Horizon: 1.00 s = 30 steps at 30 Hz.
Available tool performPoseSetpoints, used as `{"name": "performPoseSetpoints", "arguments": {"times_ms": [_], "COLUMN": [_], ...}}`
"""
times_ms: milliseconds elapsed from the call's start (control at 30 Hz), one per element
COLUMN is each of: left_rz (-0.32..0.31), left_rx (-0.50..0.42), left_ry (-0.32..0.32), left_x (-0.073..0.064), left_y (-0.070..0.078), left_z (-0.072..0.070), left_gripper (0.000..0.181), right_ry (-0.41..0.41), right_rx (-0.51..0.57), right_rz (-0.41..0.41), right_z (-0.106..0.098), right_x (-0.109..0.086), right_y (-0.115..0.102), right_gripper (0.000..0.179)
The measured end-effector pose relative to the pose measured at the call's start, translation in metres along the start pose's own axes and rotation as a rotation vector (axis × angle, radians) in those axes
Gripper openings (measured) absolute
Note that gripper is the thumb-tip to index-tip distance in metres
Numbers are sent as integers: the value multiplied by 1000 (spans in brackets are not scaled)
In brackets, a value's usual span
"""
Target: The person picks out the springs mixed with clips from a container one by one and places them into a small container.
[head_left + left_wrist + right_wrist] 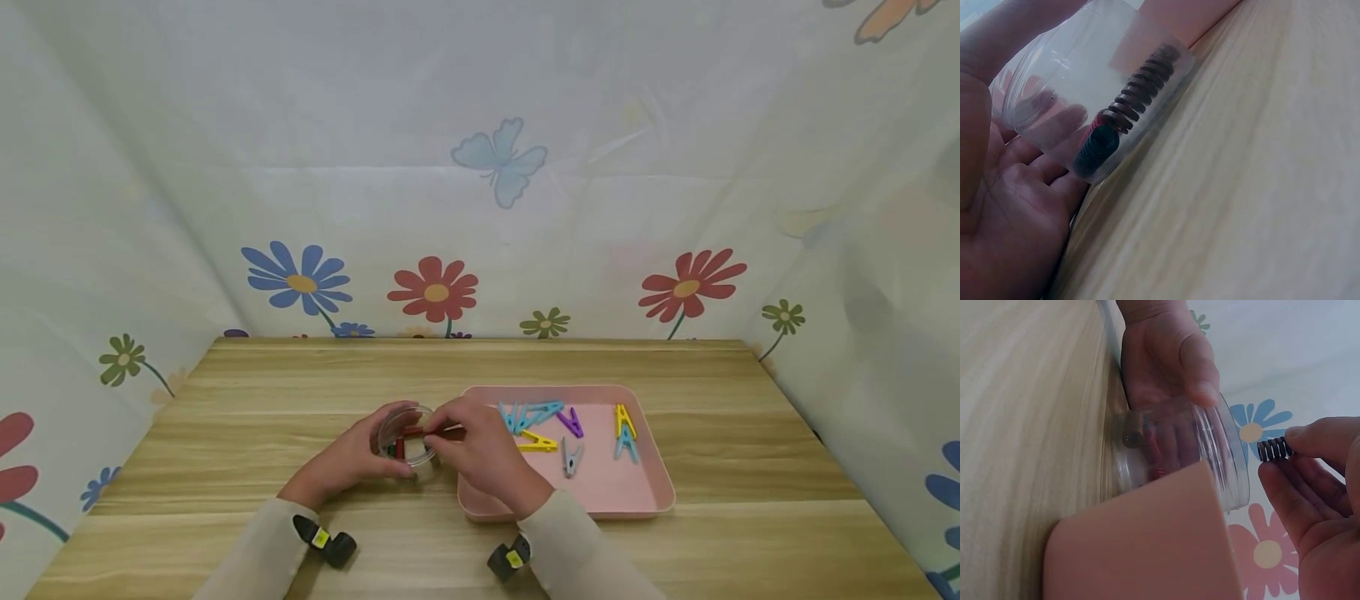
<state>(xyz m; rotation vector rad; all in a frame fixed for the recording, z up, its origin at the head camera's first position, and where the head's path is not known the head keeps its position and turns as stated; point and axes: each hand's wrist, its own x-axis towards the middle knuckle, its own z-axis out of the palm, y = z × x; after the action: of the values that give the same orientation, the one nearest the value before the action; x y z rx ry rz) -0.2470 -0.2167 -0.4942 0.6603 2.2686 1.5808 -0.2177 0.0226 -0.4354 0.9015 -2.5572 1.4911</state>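
My left hand (352, 457) is curled round a clear plastic jar (1179, 437) that stands upright on the table, its mouth uncovered. Several coil springs lie at the jar's bottom: a dark brown one (1141, 90), a dark green one (1096, 150) and something red partly behind them. Between thumb and fingertips my right hand (483, 446) pinches a short dark coil spring (1274, 449). In the head view that hand is right at the jar's rim; the right wrist view has the spring just above the mouth.
Right of the jar sits a pink tray (600, 496), whose left part lies under my right hand. It holds blue clothespins, yellow clothespins (537, 442), a purple one (571, 422) and a grey one (572, 457). A flowered curtain (360, 208) surrounds the wooden table (300, 383).
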Motion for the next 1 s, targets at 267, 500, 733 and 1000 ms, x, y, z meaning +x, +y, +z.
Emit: {"name": "performPoseSetpoints", "arguments": {"times_ms": [267, 500, 733, 1000], "left_rz": [11, 11, 7, 12], "left_rx": [5, 7, 9, 15], "left_ry": [1, 3, 8, 7], "left_x": [-1, -1, -1, -1], "left_y": [-1, -2, -1, -1], "left_z": [-1, -1, 0, 0], "left_gripper": [83, 82, 83, 83], "right_ry": [-16, -25, -30, -29], "right_rx": [11, 18, 26, 37], "right_rz": [17, 24, 36, 27], "right_z": [4, 5, 5, 4], "right_x": [0, -1, -1, -1], "right_y": [1, 1, 0, 1], "right_gripper": [9, 9, 9, 8]}}
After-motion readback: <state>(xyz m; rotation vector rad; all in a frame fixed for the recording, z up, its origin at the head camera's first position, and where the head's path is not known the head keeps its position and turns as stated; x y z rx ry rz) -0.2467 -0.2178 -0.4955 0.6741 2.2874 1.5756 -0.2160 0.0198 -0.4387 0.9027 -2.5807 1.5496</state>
